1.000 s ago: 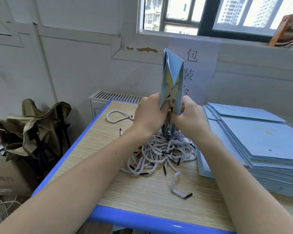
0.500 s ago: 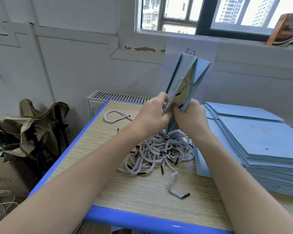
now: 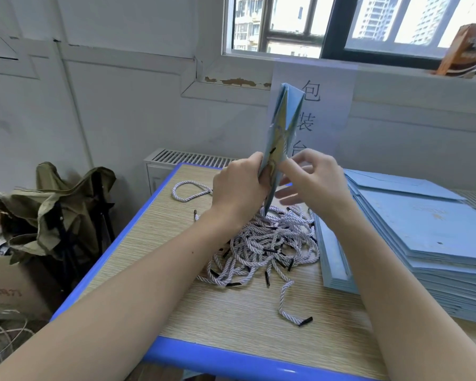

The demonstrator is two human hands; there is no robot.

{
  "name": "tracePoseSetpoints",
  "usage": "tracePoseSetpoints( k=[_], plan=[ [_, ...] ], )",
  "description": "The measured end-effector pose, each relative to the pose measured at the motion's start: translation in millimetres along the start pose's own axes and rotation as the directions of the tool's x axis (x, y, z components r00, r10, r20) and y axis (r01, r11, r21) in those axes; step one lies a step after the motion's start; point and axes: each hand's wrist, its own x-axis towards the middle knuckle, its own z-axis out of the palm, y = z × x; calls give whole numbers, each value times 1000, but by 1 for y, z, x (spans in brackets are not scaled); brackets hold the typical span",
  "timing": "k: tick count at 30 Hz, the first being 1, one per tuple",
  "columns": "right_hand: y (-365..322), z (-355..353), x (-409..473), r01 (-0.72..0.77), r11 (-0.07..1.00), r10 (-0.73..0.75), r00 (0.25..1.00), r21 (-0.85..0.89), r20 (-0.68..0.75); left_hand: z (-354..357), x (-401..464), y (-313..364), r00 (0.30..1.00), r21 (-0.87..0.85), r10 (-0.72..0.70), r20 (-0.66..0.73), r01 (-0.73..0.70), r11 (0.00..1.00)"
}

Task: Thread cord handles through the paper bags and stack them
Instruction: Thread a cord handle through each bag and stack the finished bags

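A light blue paper bag [image 3: 284, 125] stands on edge, folded, above a heap of white twisted cords with black tips [image 3: 270, 243]. My left hand [image 3: 238, 188] grips the bag's lower left side, fingers curled round its edge where a black cord tip shows. My right hand [image 3: 311, 180] is at the bag's right side with fingers spread and loose; its fingertips touch the paper. A tall stack of flat blue bags [image 3: 412, 237] lies at the right of the table.
The wooden table with a blue rim [image 3: 231, 356] stands against a white wall and a radiator [image 3: 187, 158]. One cord loop [image 3: 188, 191] lies apart at the far left. A folded green chair [image 3: 58, 204] and a cardboard box [image 3: 8, 287] stand left of the table.
The bag has swung back upright from its rightward tilt. My right hand has let go of its grip and spread its fingers beside the bag. My left hand still holds the bag.
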Motion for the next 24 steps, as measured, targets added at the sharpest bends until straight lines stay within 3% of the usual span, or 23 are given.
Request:
tracePoseSetpoints(
  k=[2, 5, 9, 14, 19, 21, 24],
  plan=[
    [0, -2, 0, 64, 996, -69, 995, -66, -73, 1, -1, 1, 998, -52, 58, -9, -58, 997],
    [0, 0, -2, 118, 983, -128, 990, -140, -61, 4, -1, 1, 998, -169, 68, 2, -66, 983],
    [-3, 2, -3, 115, 991, -119, 991, -74, -54, 6, 0, -2, 998, -219, 62, -4, -62, 974],
    [4, 3, 0, 129, 976, -156, 976, -176, -149, 7, -1, -2, 993, -190, 120, 18, -115, 975],
    [7, -1, 1, 0, 941, -82, 970, -338, -227, 8, -2, 1, 981, -74, 189, 39, -186, 980],
    [9, -3, 2, -20, 946, -50, 978, -325, -204, 7, -1, 1, 967, -144, 232, 101, -216, 966],
    [9, -3, 4, -56, 987, 35, 989, -150, -143, 3, -3, 4, 939, -261, 264, 221, -204, 944]
  ],
)
